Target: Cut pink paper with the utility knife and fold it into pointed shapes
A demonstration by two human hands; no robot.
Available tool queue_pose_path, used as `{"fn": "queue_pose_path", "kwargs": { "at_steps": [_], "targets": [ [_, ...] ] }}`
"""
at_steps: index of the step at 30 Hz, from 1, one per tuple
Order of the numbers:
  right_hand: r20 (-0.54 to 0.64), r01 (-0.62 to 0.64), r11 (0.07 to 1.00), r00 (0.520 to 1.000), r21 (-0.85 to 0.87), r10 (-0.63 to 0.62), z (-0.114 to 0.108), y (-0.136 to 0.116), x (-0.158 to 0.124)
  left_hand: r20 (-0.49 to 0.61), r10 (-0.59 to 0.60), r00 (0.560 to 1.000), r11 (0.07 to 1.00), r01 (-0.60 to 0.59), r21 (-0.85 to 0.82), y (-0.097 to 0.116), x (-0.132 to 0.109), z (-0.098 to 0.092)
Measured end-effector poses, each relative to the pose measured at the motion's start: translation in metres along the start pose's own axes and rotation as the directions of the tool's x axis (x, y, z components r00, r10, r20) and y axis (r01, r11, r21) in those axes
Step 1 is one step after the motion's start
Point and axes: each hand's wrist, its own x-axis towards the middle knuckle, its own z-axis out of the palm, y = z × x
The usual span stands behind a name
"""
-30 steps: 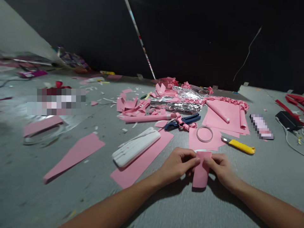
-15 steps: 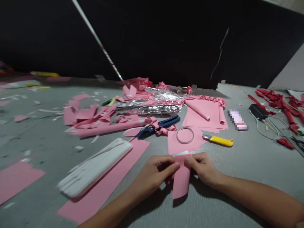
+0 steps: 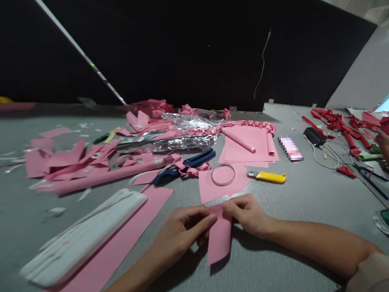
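Between my hands hangs a strip of pink paper point(image 3: 219, 239), held by its top end and curving slightly at the bottom, just above the grey table. My left hand point(image 3: 185, 229) pinches its left edge between thumb and fingers. At the top right corner, my right hand point(image 3: 249, 215) pinches the paper, with its thumb on the front. A whitish edge shows behind the strip's top. Just beyond lie a pink sheet point(image 3: 208, 190), a thin grey ring point(image 3: 212, 175) resting on it, and a yellow utility knife point(image 3: 270, 177) with its blade end toward the ring.
A white bundle point(image 3: 88, 239) lies on a long pink sheet at left. Farther back are a dark blue tool point(image 3: 185, 165), pink paper scraps, silver foil point(image 3: 182, 142), stacked pink sheets point(image 3: 240, 140) and a black adapter point(image 3: 314, 137). Another person's hand point(image 3: 383, 142) shows at far right.
The view has turned right, so table items appear farther left. Another person's hand has come into view at the right edge. Both my hands keep their pinch on the paper strip.
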Motion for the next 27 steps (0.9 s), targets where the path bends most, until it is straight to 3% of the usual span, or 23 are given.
{"fn": "queue_pose_path", "kwargs": {
  "at_steps": [8, 17, 27],
  "targets": [
    [0.007, 0.009, 1.000, 1.000, 0.006, -0.009, -0.001, 0.000, 0.000, 0.012, 0.015, 1.000, 1.000, -0.015, -0.009, 0.001, -0.001, 0.000],
    [0.032, 0.016, 1.000, 0.999, -0.001, -0.015, -0.001, 0.008, 0.000, -0.085, 0.023, 0.996, 1.000, -0.023, 0.000, 0.009, -0.001, -0.002],
    [0.074, 0.016, 1.000, 0.997, 0.000, -0.016, -0.003, 0.006, 0.000, -0.107, 0.041, 0.993, 0.998, -0.046, -0.039, 0.008, -0.001, -0.003]
  ]
}}
